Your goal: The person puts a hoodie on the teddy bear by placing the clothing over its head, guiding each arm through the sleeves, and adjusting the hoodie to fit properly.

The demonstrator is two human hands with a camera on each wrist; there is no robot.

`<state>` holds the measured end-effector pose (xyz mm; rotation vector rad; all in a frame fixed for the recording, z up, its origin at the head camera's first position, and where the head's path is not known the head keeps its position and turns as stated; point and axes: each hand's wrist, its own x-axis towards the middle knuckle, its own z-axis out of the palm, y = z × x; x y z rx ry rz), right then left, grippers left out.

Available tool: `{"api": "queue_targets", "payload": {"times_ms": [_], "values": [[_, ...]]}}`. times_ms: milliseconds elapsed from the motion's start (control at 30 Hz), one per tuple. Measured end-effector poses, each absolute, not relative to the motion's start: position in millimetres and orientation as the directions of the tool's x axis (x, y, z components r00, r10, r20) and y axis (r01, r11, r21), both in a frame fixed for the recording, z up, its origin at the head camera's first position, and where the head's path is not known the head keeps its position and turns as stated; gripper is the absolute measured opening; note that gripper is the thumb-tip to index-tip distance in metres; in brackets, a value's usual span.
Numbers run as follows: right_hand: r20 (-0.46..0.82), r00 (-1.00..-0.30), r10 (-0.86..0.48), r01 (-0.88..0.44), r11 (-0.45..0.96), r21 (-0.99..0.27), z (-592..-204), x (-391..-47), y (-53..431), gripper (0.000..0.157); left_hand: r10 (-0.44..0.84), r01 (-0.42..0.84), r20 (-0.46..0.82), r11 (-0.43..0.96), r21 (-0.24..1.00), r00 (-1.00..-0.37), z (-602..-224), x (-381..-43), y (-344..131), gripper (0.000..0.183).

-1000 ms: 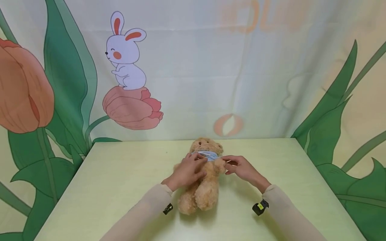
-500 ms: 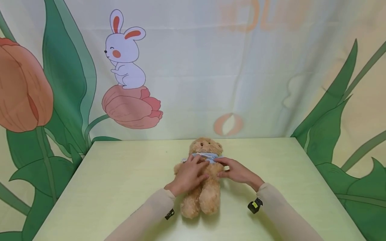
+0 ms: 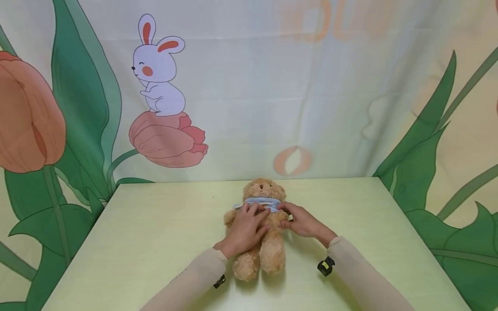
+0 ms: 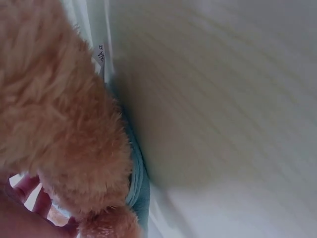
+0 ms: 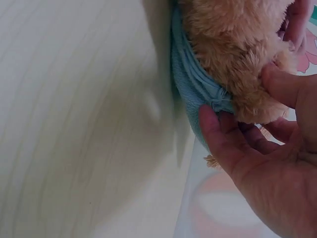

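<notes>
A light brown teddy bear (image 3: 272,255) lies on its back, head toward the backdrop. Light blue clothing (image 3: 262,201) is bunched around its neck and upper chest; in the right wrist view the blue cloth (image 5: 185,74) also runs along its back. My left hand (image 3: 243,229) rests across the bear's belly, fingertips near the cloth. My right hand (image 3: 307,222) holds the bear's arm (image 5: 260,101) on the right side, thumb on the fur and fingers beside the cloth's edge. The left wrist view shows mostly fur, with the left fingers partly hidden.
The bear lies on a pale green-yellow table (image 3: 163,224), its head near the table's back edge. Behind stands a cloth backdrop (image 3: 241,86) printed with a rabbit and tulips. Each wrist carries a small black device (image 3: 326,265).
My right hand has moved left and closer in onto the bear's arm. The bear has turned a little, its face more upward, and its legs have shifted slightly right. The left hand stays on the belly.
</notes>
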<state>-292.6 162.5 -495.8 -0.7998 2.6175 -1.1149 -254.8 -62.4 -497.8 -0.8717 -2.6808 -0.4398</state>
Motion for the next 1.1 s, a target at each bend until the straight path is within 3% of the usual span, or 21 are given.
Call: {"api": "queue_targets", "payload": {"times_ms": [100,367,700,900,1100], "values": [[0.049,-0.847,-0.530,-0.409,0.589,-0.697,-496,-291,162,0.042,0.519,0.605,0.367,0.777,0.175,-0.772,-499,-254,-61,0.047],[0.148,-0.854,-0.499,-0.469,0.615,-0.633,-500,-294,157,0.017,0.525,0.597,0.361,0.793,0.122,-0.771,-500,-254,-61,0.047],[0.324,-0.833,-0.448,-0.549,0.742,-0.385,-508,-295,147,0.009,0.495,0.569,0.366,0.813,0.126,-0.788,-505,-252,-55,0.047],[0.220,-0.853,-0.474,-0.512,0.674,-0.532,-501,-296,155,0.008,0.515,0.586,0.338,0.796,0.154,-0.788,-511,-252,-57,0.050],[0.197,-0.844,-0.499,-0.514,0.647,-0.563,-496,-295,160,0.026,0.525,0.597,0.332,0.785,0.168,-0.784,-509,-255,-59,0.052]]}}
